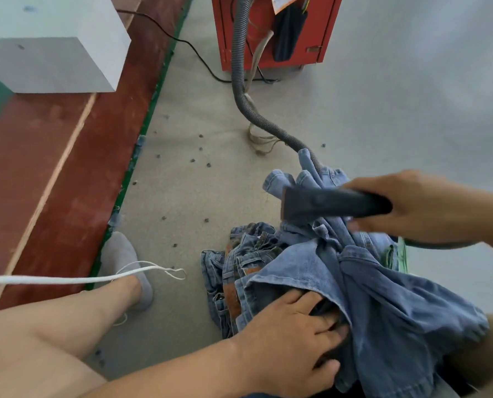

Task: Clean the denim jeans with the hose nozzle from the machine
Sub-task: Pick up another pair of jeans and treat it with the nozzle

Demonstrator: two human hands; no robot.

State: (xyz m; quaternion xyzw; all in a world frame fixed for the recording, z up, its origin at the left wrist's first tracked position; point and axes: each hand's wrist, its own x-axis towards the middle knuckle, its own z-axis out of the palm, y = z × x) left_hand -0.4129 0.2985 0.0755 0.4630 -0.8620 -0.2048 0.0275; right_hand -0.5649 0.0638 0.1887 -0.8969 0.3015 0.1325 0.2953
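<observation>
Orange tag (282, 2) on red machine (323, 30): showing print too blurred for reading
Brown patch (230, 294) on denim jeans (383, 297): showing no legible brand

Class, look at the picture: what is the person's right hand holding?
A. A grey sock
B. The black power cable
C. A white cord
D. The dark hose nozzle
D: the right hand is closed round the dark hose nozzle, held over the blue denim jeans.
</observation>
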